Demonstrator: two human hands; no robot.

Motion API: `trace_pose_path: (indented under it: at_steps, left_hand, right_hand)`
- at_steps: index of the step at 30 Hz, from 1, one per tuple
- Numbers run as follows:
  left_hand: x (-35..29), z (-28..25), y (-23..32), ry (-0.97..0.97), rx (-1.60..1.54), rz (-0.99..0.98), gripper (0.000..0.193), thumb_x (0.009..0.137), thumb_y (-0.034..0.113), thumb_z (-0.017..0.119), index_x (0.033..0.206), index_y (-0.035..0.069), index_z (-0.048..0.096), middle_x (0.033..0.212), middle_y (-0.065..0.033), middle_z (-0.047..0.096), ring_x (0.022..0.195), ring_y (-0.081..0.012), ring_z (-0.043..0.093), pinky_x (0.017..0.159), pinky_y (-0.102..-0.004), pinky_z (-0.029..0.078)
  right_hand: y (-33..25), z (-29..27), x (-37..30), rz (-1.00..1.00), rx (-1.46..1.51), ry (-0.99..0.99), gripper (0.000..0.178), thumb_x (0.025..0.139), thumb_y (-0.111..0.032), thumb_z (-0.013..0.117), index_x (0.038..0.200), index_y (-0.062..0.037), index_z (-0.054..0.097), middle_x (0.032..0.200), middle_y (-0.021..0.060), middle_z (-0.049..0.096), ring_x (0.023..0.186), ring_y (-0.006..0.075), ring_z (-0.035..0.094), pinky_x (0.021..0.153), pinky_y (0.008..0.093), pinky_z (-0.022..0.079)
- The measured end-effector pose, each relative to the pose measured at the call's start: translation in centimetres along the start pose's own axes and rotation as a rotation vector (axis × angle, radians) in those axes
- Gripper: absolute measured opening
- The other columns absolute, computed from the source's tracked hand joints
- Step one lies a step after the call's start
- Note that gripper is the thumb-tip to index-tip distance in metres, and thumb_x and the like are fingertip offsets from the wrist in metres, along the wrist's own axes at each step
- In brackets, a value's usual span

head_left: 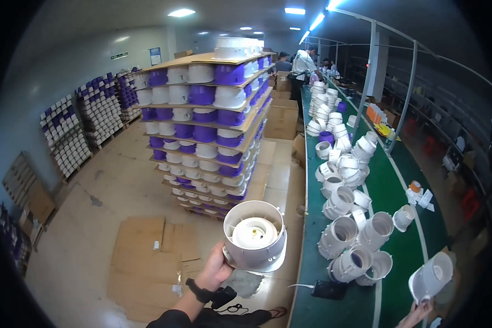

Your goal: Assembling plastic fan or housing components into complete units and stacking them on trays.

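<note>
My left hand [217, 269] is closed on the side of a round white plastic housing [257, 257], held up over the floor beside the bench. The housing's open top faces me, showing ribs and a round hub with a small yellowish centre. At the lower right, my right hand [418, 314] grips the lower end of a tilted white plastic housing [433, 275] with a wide flange. Between my hands, several white ring-like housings [339, 234] stand and lie in a cluster on the green bench [312, 218].
A tall stack of white and purple housings [203, 94] on cardboard layers stands ahead to the left. Flattened cardboard [139, 268] lies on the floor. A dark phone-like device [329, 290] with a cable rests on the bench. Farther along, a person in white [303, 63] stands beside it.
</note>
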State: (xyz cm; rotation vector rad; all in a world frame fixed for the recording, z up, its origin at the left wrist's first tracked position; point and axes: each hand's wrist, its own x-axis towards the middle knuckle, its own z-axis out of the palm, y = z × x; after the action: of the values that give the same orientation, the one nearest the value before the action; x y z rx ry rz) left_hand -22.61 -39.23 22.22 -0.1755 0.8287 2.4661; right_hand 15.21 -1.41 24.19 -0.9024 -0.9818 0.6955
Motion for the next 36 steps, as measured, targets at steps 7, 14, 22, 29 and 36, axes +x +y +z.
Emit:
trace_pose_path:
  at_steps: [7,14,22,29,36]
  left_hand:
    - [-5.9,-5.1,10.2,0.065,0.007,0.15,0.029,0.089,0.016,0.036,0.109,-0.001,0.048,0.108,-0.0135,0.054,0.098,-0.0225,0.053,0.087,-0.0377,0.043]
    - [-9.5,-6.5,19.3,-0.001,-0.165,0.317,0.031,0.09,0.016,0.032,0.113,-0.001,0.044,0.112,-0.0142,0.052,0.099,-0.0241,0.054,0.085,-0.0373,0.047]
    - [-8.3,-10.9,31.7,0.089,-0.102,0.389,0.03,0.09,0.016,0.032,0.112,0.0,0.044,0.114,-0.0121,0.051,0.101,-0.0224,0.052,0.085,-0.035,0.047]
    - [-0.3,-6.3,48.1,-0.272,-0.057,0.366,0.031,0.091,0.013,0.027,0.115,-0.003,0.04,0.116,-0.0152,0.049,0.103,-0.0233,0.051,0.089,-0.0358,0.045]
    - [11.1,3.5,60.2,-0.326,0.056,0.521,0.032,0.091,0.008,0.025,0.118,-0.005,0.037,0.116,-0.0204,0.045,0.107,-0.0297,0.047,0.092,-0.0424,0.042]
  right_hand:
    - [-7.8,3.2,-11.1,0.198,0.067,-0.438,0.024,0.084,-0.01,0.051,0.102,0.0011,0.042,0.097,0.0137,0.049,0.083,0.0191,0.052,0.064,0.0274,0.048]
    - [-10.9,9.5,-21.6,0.532,0.394,-0.754,0.017,0.086,-0.007,0.044,0.101,-0.005,0.036,0.092,0.0074,0.048,0.075,0.012,0.054,0.056,0.0186,0.049]
    - [-18.0,21.7,-32.7,0.581,0.552,-1.055,0.019,0.085,-0.006,0.046,0.099,-0.0062,0.032,0.096,0.0112,0.053,0.08,0.0166,0.059,0.066,0.0314,0.055]
    - [-23.8,39.5,-39.4,0.506,0.821,-1.33,0.012,0.086,-0.009,0.049,0.094,-0.0065,0.041,0.083,0.0034,0.053,0.07,0.0075,0.055,0.068,0.0244,0.049]
    - [-33.7,56.2,-45.9,0.377,0.865,-1.336,0.021,0.087,-0.008,0.046,0.103,0.0048,0.043,0.1,0.0155,0.051,0.09,0.0187,0.057,0.078,0.0286,0.051]
